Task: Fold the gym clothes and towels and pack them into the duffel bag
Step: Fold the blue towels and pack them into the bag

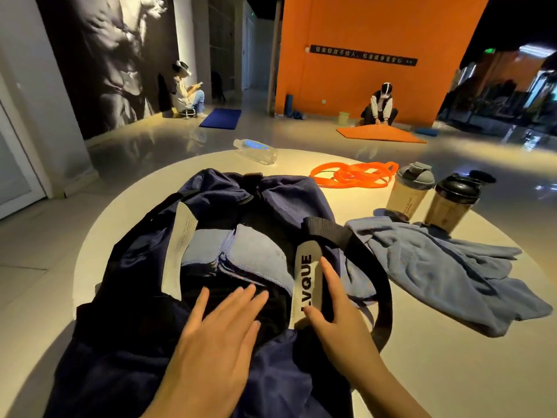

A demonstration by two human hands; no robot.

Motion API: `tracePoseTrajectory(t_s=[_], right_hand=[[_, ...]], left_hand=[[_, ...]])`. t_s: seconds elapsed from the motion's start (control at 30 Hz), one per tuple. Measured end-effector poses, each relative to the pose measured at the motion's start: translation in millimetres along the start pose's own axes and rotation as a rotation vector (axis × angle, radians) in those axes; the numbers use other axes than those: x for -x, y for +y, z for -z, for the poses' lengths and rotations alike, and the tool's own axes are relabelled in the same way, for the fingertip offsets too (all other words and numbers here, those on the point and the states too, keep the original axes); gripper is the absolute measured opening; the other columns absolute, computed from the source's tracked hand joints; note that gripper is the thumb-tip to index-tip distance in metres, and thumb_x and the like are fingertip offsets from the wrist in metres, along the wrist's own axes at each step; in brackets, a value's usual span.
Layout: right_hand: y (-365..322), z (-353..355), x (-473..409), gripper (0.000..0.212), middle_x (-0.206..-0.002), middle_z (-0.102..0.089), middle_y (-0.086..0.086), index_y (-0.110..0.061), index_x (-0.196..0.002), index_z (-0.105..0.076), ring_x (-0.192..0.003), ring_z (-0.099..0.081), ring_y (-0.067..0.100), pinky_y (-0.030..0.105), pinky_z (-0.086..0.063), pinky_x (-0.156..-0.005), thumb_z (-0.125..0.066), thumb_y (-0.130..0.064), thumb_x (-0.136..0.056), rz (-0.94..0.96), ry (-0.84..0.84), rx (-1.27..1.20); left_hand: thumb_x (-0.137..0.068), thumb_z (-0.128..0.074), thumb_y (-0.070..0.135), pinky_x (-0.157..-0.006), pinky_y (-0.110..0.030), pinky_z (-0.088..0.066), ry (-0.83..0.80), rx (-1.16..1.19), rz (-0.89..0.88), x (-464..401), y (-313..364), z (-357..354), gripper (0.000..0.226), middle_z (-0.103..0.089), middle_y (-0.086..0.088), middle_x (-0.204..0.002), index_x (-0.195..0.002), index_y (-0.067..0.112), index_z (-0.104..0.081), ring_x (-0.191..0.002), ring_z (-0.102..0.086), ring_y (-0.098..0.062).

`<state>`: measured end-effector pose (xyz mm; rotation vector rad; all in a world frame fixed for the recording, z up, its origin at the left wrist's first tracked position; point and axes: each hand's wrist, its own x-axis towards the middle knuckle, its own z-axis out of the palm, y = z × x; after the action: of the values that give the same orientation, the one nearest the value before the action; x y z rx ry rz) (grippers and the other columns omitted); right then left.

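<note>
the duffel bag [144, 267] lies open on the near-left part of the round white table [422, 372], its long axis running from the person away toward the far edge, mouth facing up. inside, folded blue towels [241, 251] sit toward the far end, with something dark and folded nearer, though it is too dark to say what. the left hand [217, 336] lies flat with fingers straight on that dark item, pressing it down and gripping nothing. the right hand [334, 309] is spread with fingers straight against the white lettered handle wrap [307, 285] at the bag's right rim, seemingly pushing it aside rather than grasping it.

what matters next is the unfolded blue towel [446, 270], heaped just beside the bag on its right and reaching toward the table's right edge. it lies to the right of both hands, and the right hand is plainly nearer. i'd judge that hand should fetch it.

room is tight. two shaker bottles [431, 200] stand at the towel's far edge, one seemingly touching it, so dragging the towel could tip them. an orange resistance band [352, 175] and a water bottle [256, 150] lie near the far edge, well apart from the hands. the bare stretch at the near-right edge looks the best place for folding.
</note>
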<state>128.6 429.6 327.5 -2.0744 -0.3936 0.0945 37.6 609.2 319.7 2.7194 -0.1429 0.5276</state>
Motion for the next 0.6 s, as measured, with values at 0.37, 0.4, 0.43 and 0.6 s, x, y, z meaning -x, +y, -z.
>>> tracePoseTrajectory(t_s=[0.37,0.4,0.43,0.6], right_hand=[[-20.7,-41.5,-57.1,0.073,-0.130,-0.058,0.006,-0.037,-0.151,-0.012,-0.101,-0.060,0.027,0.032,-0.050,-0.080,-0.048,-0.014,-0.092,0.046,0.032,0.133],[-23.7,-44.6,-67.8,0.072,-0.132,-0.057,0.009,-0.037,-0.151,-0.010,-0.102,-0.060,0.029,0.037,-0.051,-0.081,-0.048,-0.016,-0.093,0.049,0.011,0.137],[-26.2,-49.6,-76.4,0.071,-0.137,-0.053,0.009,-0.038,-0.151,-0.008,-0.109,-0.058,0.030,0.039,-0.050,-0.087,-0.048,-0.021,-0.095,0.054,-0.008,0.124],[-19.8,-59.4,-61.2,0.057,-0.153,-0.030,-0.002,-0.040,-0.149,-0.016,-0.138,-0.031,0.018,0.040,-0.032,-0.111,-0.041,-0.046,-0.098,0.208,0.017,0.078]], left_hand=[[-0.097,-0.017,0.062,-0.111,-0.044,-0.014,-0.048,-0.017,0.041,6.0,-20.4,-17.7,0.051,-0.046,0.016,-0.143,-0.136,0.046,-0.045,-0.135,-0.036,-0.007],[-0.097,-0.015,0.063,-0.112,-0.042,-0.014,-0.054,-0.047,0.051,-2.5,-30.1,-18.6,0.052,-0.049,0.015,-0.142,-0.135,0.046,-0.047,-0.134,-0.038,-0.008],[-0.096,-0.013,0.064,-0.112,-0.041,-0.013,-0.059,-0.070,0.060,-11.2,-40.3,-17.9,0.055,-0.050,0.014,-0.140,-0.133,0.046,-0.049,-0.133,-0.040,-0.009],[-0.083,0.004,0.078,-0.114,-0.038,-0.009,-0.052,-0.092,0.050,-47.4,-90.5,-10.9,0.079,-0.045,0.017,-0.144,-0.134,0.046,-0.048,-0.138,-0.035,-0.007]])
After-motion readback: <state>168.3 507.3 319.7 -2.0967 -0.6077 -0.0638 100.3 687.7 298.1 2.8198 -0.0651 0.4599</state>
